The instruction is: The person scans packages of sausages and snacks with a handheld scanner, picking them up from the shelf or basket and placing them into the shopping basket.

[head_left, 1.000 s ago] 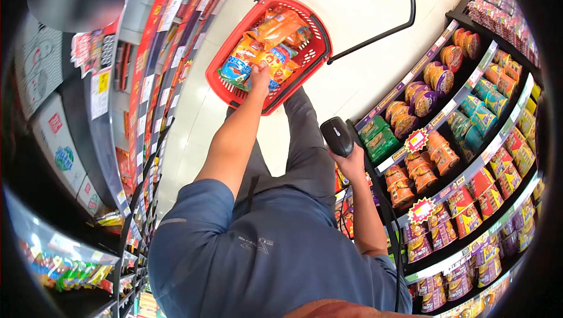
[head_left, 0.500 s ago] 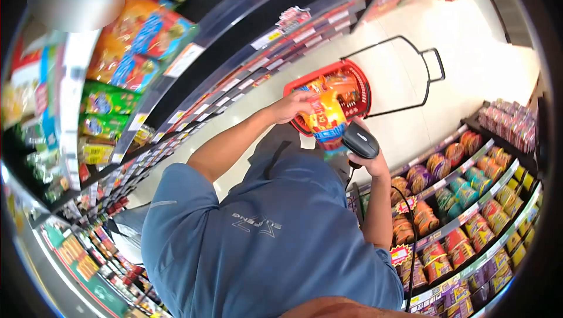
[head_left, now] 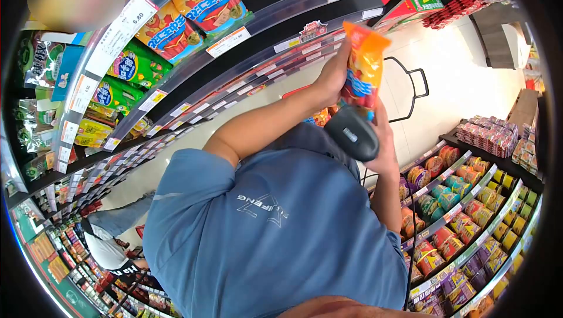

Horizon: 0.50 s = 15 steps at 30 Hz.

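My left hand (head_left: 333, 79) grips an orange, yellow and blue snack bag (head_left: 365, 67) by its side, holding it upright. My right hand (head_left: 384, 145) is around a black handheld scanner (head_left: 353, 134), whose head is just below the bag and overlaps its lower end. The scanner's handle is mostly hidden by its head and my hand. Behind my left forearm, the rim of a red basket (head_left: 297, 91) shows, with its black handle (head_left: 420, 84) further right.
Shelves of snack bags (head_left: 170, 33) with price labels rise at the left. Tiered shelves of colourful packs (head_left: 448, 198) stand at the lower right. A black cable (head_left: 412, 230) hangs beside my right arm. Another person (head_left: 105, 247) is at the lower left.
My left hand has raised the bag up and to the right, away from the basket. The scanner has moved slightly left and up. The view has shifted, and the basket is now mostly hidden.
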Tool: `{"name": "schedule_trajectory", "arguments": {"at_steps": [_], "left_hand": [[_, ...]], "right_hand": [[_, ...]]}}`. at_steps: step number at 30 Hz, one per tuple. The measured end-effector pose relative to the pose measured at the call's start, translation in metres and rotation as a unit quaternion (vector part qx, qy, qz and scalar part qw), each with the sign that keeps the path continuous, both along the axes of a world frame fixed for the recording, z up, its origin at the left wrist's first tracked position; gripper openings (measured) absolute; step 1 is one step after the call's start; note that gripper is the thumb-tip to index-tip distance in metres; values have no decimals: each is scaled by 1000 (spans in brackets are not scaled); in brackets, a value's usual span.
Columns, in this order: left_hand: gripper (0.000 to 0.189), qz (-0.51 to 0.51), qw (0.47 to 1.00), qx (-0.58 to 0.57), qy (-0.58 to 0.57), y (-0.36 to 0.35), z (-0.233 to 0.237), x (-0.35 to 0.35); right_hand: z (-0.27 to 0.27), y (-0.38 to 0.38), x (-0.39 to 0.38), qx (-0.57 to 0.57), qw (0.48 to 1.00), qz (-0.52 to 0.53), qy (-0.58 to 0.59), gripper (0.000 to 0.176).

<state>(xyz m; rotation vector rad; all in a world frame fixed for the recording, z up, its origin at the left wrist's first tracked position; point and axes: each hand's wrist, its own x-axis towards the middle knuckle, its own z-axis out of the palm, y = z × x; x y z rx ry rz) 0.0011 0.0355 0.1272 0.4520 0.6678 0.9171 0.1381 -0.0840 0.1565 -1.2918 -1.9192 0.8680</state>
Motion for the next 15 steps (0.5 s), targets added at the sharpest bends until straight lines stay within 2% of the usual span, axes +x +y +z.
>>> {"name": "schedule_trajectory", "arguments": {"at_steps": [1, 2, 3, 5, 6, 7, 8, 9, 11, 12, 13, 15], "left_hand": [[60, -1, 1000, -1, -3, 8, -17, -3], [57, -78, 985, 24, -154, 18, -46, -8], [55, -152, 940, 51, -301, 24, -62, -12], [48, -177, 937, 69, -292, 28, -59, -14], [46, -229, 881, 78, -406, 31, -65, -9], [44, -277, 808, 82, -514, 31, -70, -6], [44, -297, 766, 71, -565, 28, -63, -5], [38, -317, 738, 89, -589, 27, -56, -4], [30, -360, 725, 99, -579, 30, -47, -7], [30, -368, 719, 86, -584, 31, -38, -9], [27, -381, 718, 97, -574, 30, -29, -10], [25, -400, 712, 97, -569, 27, -21, -10]], "right_hand": [[-3, -6, -3, -23, 999, 24, 0, 57], [1, -9, -5, -35, 997, 38, 61, 60], [6, -12, -7, -45, 990, 52, 122, 62], [9, -19, 2, -75, 980, 29, 181, 63], [-1, -36, 12, -262, 894, -80, 354, 59], [-12, -47, 11, -114, 946, -57, 300, 46], [-8, -58, 17, -142, 935, -112, 304, 46], [-4, -73, 24, -173, 920, -172, 307, 48], [-11, -90, 38, -178, 921, -204, 280, 54], [-9, -92, 40, -139, 936, -186, 264, 60], [9, -78, 42, -159, 967, -71, 186, 64], [27, -77, 17, -228, 936, -152, 221, 40]]}}
